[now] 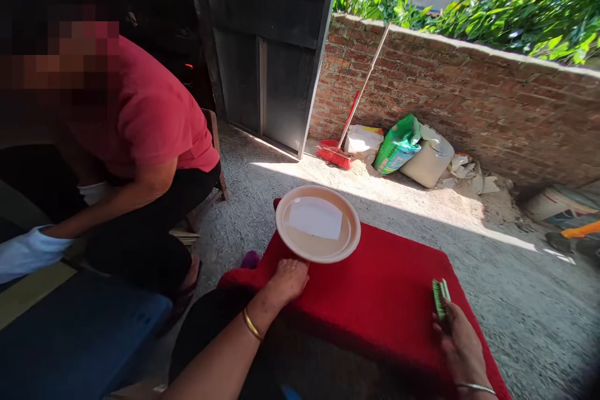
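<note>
Holding a small green brush [440,297] in the right hand [462,344], fingers closed around its near end, bristle side resting on the red mat [389,300] near the right edge. Pressing the left hand [288,278] flat on the red mat, fingers spread and gripping nothing, just touching the near rim of the round basin [317,222]. Sitting on the far left part of the mat, this basin, with shallow cloudy water and a bright patch of light in it. Looking light and stiff, the brush, easy to hold by its back. Looking soft and floppy, the mat. Likely sloshing if tipped, the basin, so best taken by the rim with both hands. Crouching to the left, a person in a red shirt [150,119] with a white glove [28,250]. Leaning against the brick wall [469,94] beyond, a red broom [335,153] beside some sacks [412,150].
</note>
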{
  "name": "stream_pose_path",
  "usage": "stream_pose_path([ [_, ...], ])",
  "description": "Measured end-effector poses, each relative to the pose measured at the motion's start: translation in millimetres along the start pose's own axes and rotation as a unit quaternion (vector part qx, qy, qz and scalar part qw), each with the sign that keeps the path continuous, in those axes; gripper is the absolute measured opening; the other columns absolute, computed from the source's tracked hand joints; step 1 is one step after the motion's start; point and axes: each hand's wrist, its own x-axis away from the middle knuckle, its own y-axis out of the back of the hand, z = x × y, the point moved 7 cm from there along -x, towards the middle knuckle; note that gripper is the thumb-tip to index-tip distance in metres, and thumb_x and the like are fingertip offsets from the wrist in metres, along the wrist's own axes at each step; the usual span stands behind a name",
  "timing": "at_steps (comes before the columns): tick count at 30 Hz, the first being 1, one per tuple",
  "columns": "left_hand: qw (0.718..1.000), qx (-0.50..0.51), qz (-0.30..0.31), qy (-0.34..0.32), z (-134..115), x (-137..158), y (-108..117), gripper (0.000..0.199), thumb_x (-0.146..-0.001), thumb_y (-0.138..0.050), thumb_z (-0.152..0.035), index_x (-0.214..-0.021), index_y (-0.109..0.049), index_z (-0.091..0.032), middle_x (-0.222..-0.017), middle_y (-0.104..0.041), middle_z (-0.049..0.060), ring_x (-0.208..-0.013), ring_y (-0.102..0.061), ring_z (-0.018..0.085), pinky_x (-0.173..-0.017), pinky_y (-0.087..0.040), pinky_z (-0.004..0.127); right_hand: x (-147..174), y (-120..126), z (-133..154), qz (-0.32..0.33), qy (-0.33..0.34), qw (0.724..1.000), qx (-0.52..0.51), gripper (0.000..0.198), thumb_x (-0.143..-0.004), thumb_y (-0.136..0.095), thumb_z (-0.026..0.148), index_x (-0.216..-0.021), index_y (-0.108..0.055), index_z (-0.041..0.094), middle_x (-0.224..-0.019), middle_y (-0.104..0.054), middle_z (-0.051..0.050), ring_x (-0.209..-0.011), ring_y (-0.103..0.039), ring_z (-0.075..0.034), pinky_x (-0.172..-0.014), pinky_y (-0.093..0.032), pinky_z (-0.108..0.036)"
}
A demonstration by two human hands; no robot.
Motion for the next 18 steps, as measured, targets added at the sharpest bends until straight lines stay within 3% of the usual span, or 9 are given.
stream_pose_path([
  [2, 1.0, 0.001, 0.003, -0.002, 0, 0, 0, 0.036, -0.097, -0.046, -0.027, -0.125, -0.063, -0.011, -0.124, -0.068, 0.018, -0.12, -0.061, 0.03, -0.103, -0.046, 0.042, -2, -11, -5, -0.003, -0.011, 1.0, 0.015, 0.046, -0.049, -0.071, 0.056, -0.079, -0.051, 0.026, -0.059, -0.051, 0.006, -0.049, -0.047, -0.014, -0.041, -0.033, -0.024],
  [4, 1.0, 0.0, 0.004, -0.004, 0, 0, 0, 0.037, -0.097, -0.046, -0.026, -0.126, -0.062, -0.011, -0.125, -0.068, 0.018, -0.121, -0.061, 0.03, -0.103, -0.046, 0.042, 10, -41, -16, 0.041, -0.023, 0.998, 0.036, 0.05, -0.048, -0.074, 0.054, -0.084, -0.054, 0.025, -0.059, -0.053, 0.006, -0.049, -0.047, -0.013, -0.041, -0.032, -0.023],
  [8, 1.0, -0.007, 0.006, -0.007, 1, -2, 0, 0.037, -0.096, -0.047, -0.024, -0.127, -0.061, -0.012, -0.124, -0.068, 0.018, -0.119, -0.063, 0.03, -0.101, -0.047, 0.042, 68, -119, -49, 0.222, -0.063, 0.97, 0.081, 0.055, -0.041, -0.084, 0.037, -0.09, -0.066, 0.021, -0.052, -0.055, 0.007, -0.046, -0.044, -0.011, -0.042, -0.027, -0.022],
  [11, 1.0, -0.011, 0.004, -0.007, 1, -4, -1, 0.039, -0.095, -0.048, -0.025, -0.131, -0.059, -0.013, -0.125, -0.068, 0.017, -0.118, -0.063, 0.03, -0.1, -0.048, 0.042, 106, -145, -63, 0.358, -0.1, 0.923, 0.098, 0.042, -0.04, -0.081, 0.028, -0.079, -0.07, 0.019, -0.048, -0.052, 0.008, -0.043, -0.04, -0.009, -0.043, -0.025, -0.022],
  [13, 1.0, -0.012, 0.002, -0.007, 1, -4, -2, 0.04, -0.095, -0.048, -0.025, -0.132, -0.058, -0.012, -0.124, -0.069, 0.018, -0.118, -0.064, 0.031, -0.1, -0.047, 0.043, 106, -134, -58, 0.391, -0.1, 0.911, 0.083, 0.041, -0.045, -0.081, 0.031, -0.082, -0.071, 0.018, -0.051, -0.055, 0.007, -0.046, -0.043, -0.01, -0.044, -0.028, -0.022],
  [14, 1.0, -0.011, 0.002, -0.008, 1, -4, -3, 0.04, -0.095, -0.047, -0.025, -0.131, -0.058, -0.012, -0.124, -0.068, 0.018, -0.118, -0.063, 0.031, -0.1, -0.047, 0.044, 95, -121, -51, 0.376, -0.09, 0.92, 0.062, 0.044, -0.048, -0.082, 0.034, -0.088, -0.072, 0.019, -0.057, -0.058, 0.005, -0.05, -0.047, -0.011, -0.046, -0.032, -0.022],
  [16, 1.0, -0.008, 0.001, -0.012, 0, -4, -5, 0.04, -0.095, -0.047, -0.024, -0.131, -0.059, -0.012, -0.125, -0.068, 0.018, -0.118, -0.063, 0.031, -0.101, -0.046, 0.044, 57, -81, -32, 0.264, -0.06, 0.963, 0.002, 0.05, -0.051, -0.083, 0.041, -0.095, -0.07, 0.02, -0.069, -0.065, 0.002, -0.058, -0.055, -0.014, -0.048, -0.038, -0.023],
  [18, 1.0, -0.002, 0.001, -0.016, -1, -3, -7, 0.04, -0.095, -0.047, -0.024, -0.131, -0.059, -0.011, -0.126, -0.067, 0.019, -0.119, -0.062, 0.031, -0.102, -0.045, 0.044, 16, -33, -16, 0.096, -0.035, 0.994, -0.041, 0.047, -0.053, -0.08, 0.046, -0.089, -0.065, 0.021, -0.071, -0.063, 0.001, -0.057, -0.056, -0.015, -0.044, -0.04, -0.024],
])
